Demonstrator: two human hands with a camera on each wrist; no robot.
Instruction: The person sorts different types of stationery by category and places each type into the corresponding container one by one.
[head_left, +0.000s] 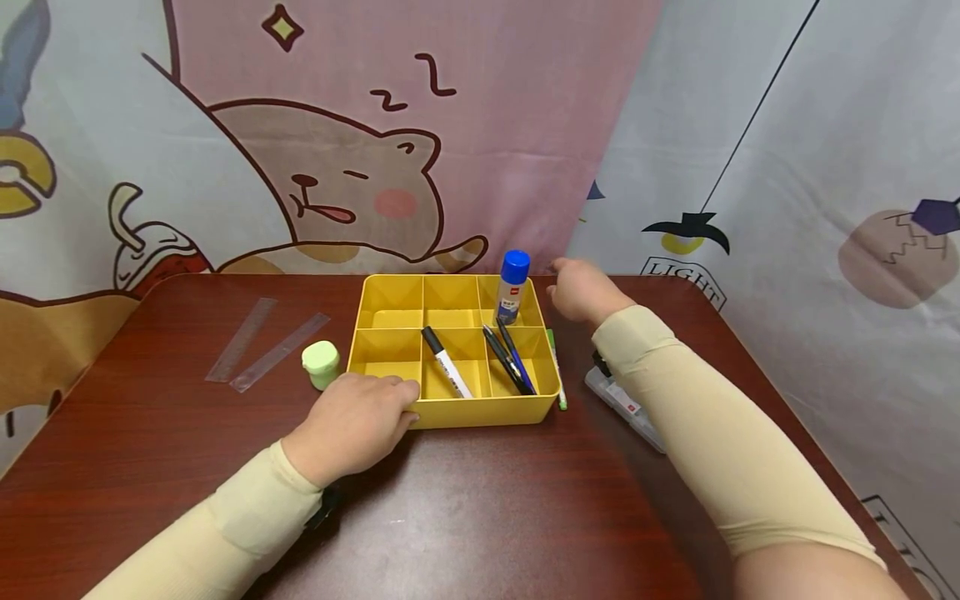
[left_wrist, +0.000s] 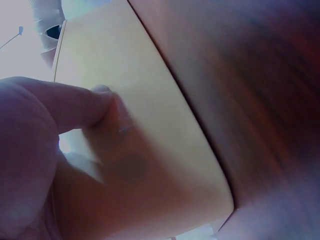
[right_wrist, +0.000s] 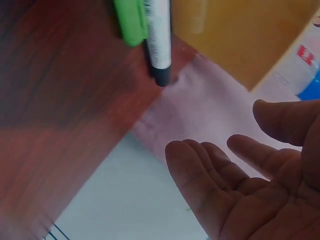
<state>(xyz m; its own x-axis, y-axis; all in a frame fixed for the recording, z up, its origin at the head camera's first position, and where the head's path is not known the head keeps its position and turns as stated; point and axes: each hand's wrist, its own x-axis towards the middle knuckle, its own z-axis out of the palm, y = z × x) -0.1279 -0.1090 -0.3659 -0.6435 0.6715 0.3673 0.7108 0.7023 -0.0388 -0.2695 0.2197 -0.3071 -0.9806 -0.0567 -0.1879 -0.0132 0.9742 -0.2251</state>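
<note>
My left hand grips the front left wall of a yellow six-compartment organizer tray. In the left wrist view its thumb lies against the outside of that wall. The tray holds an upright glue stick with a blue cap at back right, a white marker with a black cap, and dark pens leaning at front right. Beyond the tray's back right corner, my right hand reaches out with nothing in it. In the right wrist view, a green marker and a white one lie beside the tray.
Two clear rulers lie on the brown table at left. A pale green lidded tub stands left of the tray. Under the right forearm is a grey plastic case. A printed curtain hangs behind the table's far edge.
</note>
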